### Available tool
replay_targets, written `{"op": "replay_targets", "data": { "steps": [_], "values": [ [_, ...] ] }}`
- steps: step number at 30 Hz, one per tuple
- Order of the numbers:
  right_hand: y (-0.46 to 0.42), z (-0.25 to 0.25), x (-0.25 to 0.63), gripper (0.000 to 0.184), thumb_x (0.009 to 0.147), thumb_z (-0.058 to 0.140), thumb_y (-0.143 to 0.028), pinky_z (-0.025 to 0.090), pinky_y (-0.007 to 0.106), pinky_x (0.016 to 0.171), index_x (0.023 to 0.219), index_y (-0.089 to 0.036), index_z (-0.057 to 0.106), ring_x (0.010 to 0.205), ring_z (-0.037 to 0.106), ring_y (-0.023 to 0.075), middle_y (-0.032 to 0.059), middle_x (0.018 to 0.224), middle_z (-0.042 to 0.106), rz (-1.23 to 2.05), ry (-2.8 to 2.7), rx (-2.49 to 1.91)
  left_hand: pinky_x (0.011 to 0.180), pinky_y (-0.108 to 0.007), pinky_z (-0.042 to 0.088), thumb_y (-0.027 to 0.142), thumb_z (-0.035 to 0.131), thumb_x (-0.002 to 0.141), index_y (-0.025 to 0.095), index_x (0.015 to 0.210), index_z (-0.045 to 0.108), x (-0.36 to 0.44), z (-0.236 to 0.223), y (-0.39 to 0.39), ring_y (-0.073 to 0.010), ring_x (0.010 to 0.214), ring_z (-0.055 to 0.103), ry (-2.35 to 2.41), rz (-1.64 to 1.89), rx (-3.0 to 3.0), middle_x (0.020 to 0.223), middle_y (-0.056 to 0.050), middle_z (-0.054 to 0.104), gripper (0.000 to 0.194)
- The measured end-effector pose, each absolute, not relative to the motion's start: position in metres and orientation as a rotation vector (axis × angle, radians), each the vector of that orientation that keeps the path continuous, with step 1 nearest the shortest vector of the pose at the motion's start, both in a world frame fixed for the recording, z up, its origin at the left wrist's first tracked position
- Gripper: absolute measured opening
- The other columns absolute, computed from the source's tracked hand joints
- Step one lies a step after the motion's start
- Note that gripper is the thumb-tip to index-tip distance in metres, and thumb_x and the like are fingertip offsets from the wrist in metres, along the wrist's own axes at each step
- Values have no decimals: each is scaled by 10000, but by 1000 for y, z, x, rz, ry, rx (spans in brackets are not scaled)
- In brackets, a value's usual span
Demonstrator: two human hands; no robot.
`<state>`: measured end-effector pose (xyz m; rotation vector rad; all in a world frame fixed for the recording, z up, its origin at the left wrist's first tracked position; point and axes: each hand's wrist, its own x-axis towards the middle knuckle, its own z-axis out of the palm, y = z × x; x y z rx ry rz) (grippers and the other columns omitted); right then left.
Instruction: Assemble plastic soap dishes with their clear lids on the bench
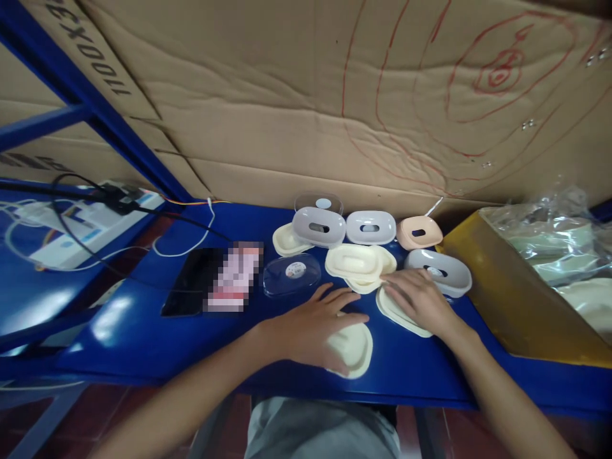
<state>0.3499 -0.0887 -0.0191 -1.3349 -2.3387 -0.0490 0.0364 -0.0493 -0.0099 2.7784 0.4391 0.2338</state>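
Note:
My left hand (313,328) lies over a cream oval moulded piece (361,350) near the table's front edge, with its fingers spread and its thumb along the near side. My right hand (421,299) rests on another cream oval piece (406,324), its fingers stretched out to the left. Its fingertips reach the edge of a small overlapping stack of cream oval pieces (354,261). Part of each piece is hidden beneath the hands. To the left of the stack is a clear oval lid (291,275) with a round white sticker.
Oval boxes with slots stand behind: grey (319,227), white (371,227), peach (419,233) and grey (440,273). A black device (187,284) and a pixelated phone-like item (234,277) lie left. A carton (482,287) with plastic-wrapped items borders the right. Power strips (95,229) with cables lie far left.

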Motion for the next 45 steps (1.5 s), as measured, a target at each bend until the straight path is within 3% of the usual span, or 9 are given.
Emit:
{"op": "replay_targets", "data": {
  "steps": [6, 14, 18, 22, 25, 35, 45],
  "values": [
    [-85, 0, 323, 272, 1090, 575, -190, 515, 469, 985, 1314, -227, 722, 1194, 725, 279, 107, 1264, 795, -73, -2512, -1189, 1212, -599, 442, 363, 756, 1017, 255, 1476, 615, 38, -8, -28, -371, 1457, 565, 584, 364, 2888, 1559, -165, 592, 492],
    [-112, -13, 286, 349, 1097, 621, -419, 488, 488, 1102, 1384, -225, 663, 1329, 656, 297, 116, 1435, 725, 60, -2550, -995, 1172, -559, 465, 386, 592, 1110, 242, 1463, 627, 19, -3, -6, -356, 1416, 580, 789, 616, 2858, 1510, -159, 626, 382],
    [-107, -13, 302, 307, 1097, 619, -334, 505, 491, 1079, 1375, -215, 669, 1276, 688, 287, 131, 1399, 741, 38, -2491, -1054, 1186, -571, 447, 417, 634, 1086, 250, 1485, 616, 17, -3, -2, -366, 1413, 582, 833, 589, 2856, 1522, -163, 619, 433],
    [-94, -9, 330, 315, 1077, 644, -290, 531, 486, 1004, 1380, -221, 695, 1203, 727, 299, 128, 1321, 777, -49, -2384, -1179, 1229, -613, 394, 568, 774, 971, 255, 1534, 580, 22, -5, -12, -396, 1393, 592, 708, 441, 2864, 1572, -165, 588, 673],
    [-87, -12, 344, 312, 1080, 634, -297, 532, 497, 995, 1376, -235, 709, 1175, 738, 310, 121, 1305, 785, -81, -2324, -1284, 1246, -602, 379, 587, 814, 931, 300, 1568, 552, 23, -3, -17, -388, 1404, 588, 667, 384, 2841, 1595, -140, 575, 746],
    [-92, -25, 324, 331, 1091, 631, -310, 518, 497, 1038, 1413, -236, 646, 1279, 688, 302, 137, 1385, 735, 4, -2421, -1167, 1226, -606, 390, 565, 662, 1043, 253, 1646, 448, 3, 1, 11, -408, 1483, 505, 1078, 595, 2868, 1657, -178, 497, 712],
    [-88, -20, 337, 333, 1075, 642, -266, 527, 503, 985, 1407, -257, 643, 1209, 710, 318, 138, 1337, 738, -113, -2337, -1180, 1135, -586, 460, 440, 581, 1081, 185, 1630, 448, -1, 3, 18, -429, 1477, 525, 1390, 792, 2785, 1632, -238, 503, 619]
  ]
}}
